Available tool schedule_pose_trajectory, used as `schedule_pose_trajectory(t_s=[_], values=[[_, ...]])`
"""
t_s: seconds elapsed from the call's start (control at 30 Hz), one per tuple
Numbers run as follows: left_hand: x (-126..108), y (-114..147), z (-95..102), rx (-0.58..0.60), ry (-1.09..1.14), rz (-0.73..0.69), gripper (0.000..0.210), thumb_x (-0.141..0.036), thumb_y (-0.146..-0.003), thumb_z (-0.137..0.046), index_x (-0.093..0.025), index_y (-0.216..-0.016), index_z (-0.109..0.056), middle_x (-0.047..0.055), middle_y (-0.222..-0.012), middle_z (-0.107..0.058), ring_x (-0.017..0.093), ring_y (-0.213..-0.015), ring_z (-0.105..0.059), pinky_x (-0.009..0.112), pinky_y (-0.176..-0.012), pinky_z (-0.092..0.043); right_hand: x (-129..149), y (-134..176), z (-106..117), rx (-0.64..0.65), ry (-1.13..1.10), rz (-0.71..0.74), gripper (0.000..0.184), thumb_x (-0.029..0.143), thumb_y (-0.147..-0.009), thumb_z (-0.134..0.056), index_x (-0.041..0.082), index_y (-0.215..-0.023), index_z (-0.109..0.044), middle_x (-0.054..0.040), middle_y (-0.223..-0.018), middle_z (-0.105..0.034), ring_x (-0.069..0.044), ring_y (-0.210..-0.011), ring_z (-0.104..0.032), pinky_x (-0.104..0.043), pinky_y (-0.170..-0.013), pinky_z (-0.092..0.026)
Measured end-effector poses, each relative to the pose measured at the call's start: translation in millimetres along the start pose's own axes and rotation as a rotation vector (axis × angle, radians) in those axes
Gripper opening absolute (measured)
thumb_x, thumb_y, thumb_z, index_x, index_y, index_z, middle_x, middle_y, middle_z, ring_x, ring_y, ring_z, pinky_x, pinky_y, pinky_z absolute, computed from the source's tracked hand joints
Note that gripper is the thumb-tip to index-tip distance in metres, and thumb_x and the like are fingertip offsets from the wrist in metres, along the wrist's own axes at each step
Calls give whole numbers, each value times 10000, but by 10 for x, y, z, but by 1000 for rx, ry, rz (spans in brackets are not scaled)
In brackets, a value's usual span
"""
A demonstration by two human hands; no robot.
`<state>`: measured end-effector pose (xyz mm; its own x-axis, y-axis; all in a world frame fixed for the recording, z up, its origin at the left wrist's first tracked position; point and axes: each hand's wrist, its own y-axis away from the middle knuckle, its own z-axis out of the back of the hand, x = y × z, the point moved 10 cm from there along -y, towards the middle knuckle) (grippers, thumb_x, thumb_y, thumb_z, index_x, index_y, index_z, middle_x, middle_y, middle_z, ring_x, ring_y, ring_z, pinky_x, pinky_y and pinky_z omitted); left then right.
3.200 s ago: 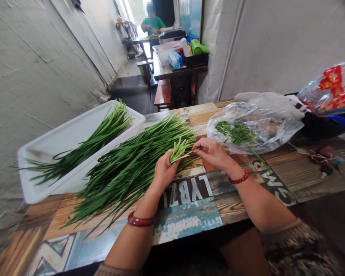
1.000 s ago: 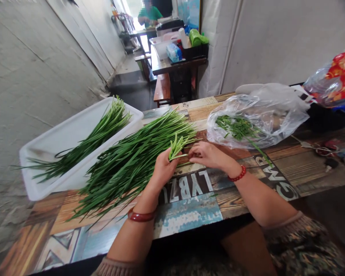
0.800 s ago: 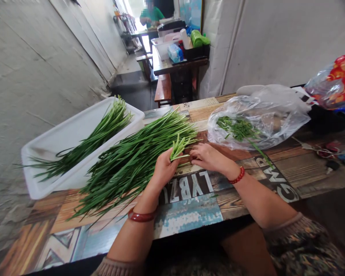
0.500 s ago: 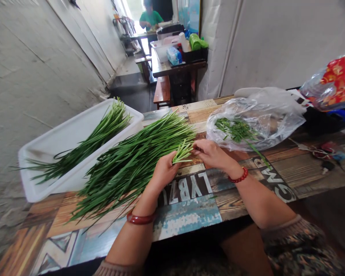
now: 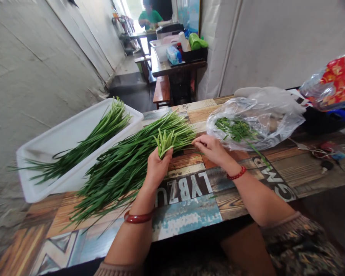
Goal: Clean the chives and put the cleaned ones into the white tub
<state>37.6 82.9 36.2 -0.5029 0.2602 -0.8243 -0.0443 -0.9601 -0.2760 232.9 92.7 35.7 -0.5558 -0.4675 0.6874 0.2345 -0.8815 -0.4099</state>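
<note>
My left hand (image 5: 158, 166) is closed around a small bunch of garlic chives (image 5: 163, 142), whose pale cut ends stick up above the thumb. Beneath and beyond it a large pile of garlic chives (image 5: 123, 161) lies on the table, pale ends to the right and dark leaves to the lower left. To the right of those pale ends, my right hand (image 5: 211, 149) is closed in a pinch just above the tabletop. What its fingertips hold, if anything, is too small to make out. More chives (image 5: 99, 140) lie in a white plastic tray (image 5: 36, 197) at the left.
A clear plastic bag (image 5: 287, 126) with green scraps (image 5: 235, 128) lies right of my right hand. Keys (image 5: 327, 165) and a cable are farther right, below a red-printed package (image 5: 335, 80). Beyond stand another table (image 5: 175, 69) with boxes, a bench (image 5: 161, 92) and a person in green (image 5: 151, 17).
My left hand has moved left and slightly up with its bunch, turning the pale ends upward. My right hand stays nearly in place, dipping slightly, and the gap between the hands has widened.
</note>
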Motion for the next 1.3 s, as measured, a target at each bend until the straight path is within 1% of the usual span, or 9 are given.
schedule_pose_trajectory(t_s=[0.13, 0.2, 0.43, 0.67, 0.87, 1.0, 1.13, 1.23, 1.3], values=[[-29, 5, -20, 12, 32, -14, 205, -325, -824, -602, -157, -920, -670, 40, -894, -711, 179, -823, -625, 274, -780, -481, -46, 21, -228, 125, 337, 52, 169, 217, -927, -556, 172, -950, -718, -93, -929, -680, -213, -898, -587, -339, -815, -425], [-28, 12, -47, 28, 41, -4, 196, -316, -839, -584, -153, -899, -674, 38, -884, -715, 177, -816, -623, 270, -773, -484, -70, 18, -263, 141, 491, 25, 148, 222, -912, -580, 184, -925, -723, -99, -926, -668, -232, -902, -561, -353, -797, -402], [-73, 24, -81, 53, 9, -51, 206, -316, -858, -571, -144, -899, -675, 33, -865, -711, 175, -816, -623, 258, -763, -471, 12, 21, -279, 139, 672, 40, 121, 178, -915, -534, 176, -873, -648, -109, -918, -648, -252, -895, -524, -362, -752, -345], [-45, 32, -66, 50, 48, -71, 239, -325, -863, -590, -158, -988, -706, 70, -978, -732, 206, -911, -656, 286, -833, -484, 291, 43, -91, -6, 473, 123, 192, 199, -974, -364, 192, -897, -539, -90, -884, -616, -232, -867, -529, -358, -828, -369], [-114, 75, -209, 198, 59, -117, 245, -305, -883, -558, -148, -1009, -698, 63, -967, -727, 195, -881, -654, 273, -802, -482, 520, 79, -35, -83, 155, 269, 174, 224, -983, -352, 210, -908, -507, -70, -851, -592, -216, -832, -539, -339, -779, -424], [-141, 100, -312, 269, 24, -145, 207, -253, -861, -569, -159, -996, -694, 56, -957, -721, 200, -881, -644, 279, -803, -470, 484, 93, -41, -135, 29, 289, 172, 285, -988, -387, 207, -916, -522, -55, -834, -598, -202, -810, -562, -322, -740, -447], [-123, 93, -360, 286, -4, -155, 177, -190, -791, -624, -164, -950, -698, 58, -941, -715, 215, -890, -627, 298, -814, -453, 332, 69, -18, -154, -41, 195, 207, 345, -980, -437, 202, -910, -569, -47, -828, -634, -189, -795, -603, -310, -744, -477], [-114, 74, -308, 253, 30, -152, 127, -210, -793, -623, -159, -889, -689, 44, -865, -695, 202, -834, -607, 290, -778, -445, 240, 58, 76, -202, -73, 124, 240, 318, -997, -390, 198, -1042, -594, -68, -952, -678, -188, -898, -639, -321, -817, -507], [-126, 65, -244, 230, 103, -142, 115, -245, -811, -611, -157, -844, -677, 32, -816, -677, 185, -788, -591, 275, -748, -444, 265, 56, 83, -214, 2, 142, 310, 290, -998, -372, 187, -1233, -546, -114, -1172, -654, -206, -1098, -607, -369, -951, -483]])
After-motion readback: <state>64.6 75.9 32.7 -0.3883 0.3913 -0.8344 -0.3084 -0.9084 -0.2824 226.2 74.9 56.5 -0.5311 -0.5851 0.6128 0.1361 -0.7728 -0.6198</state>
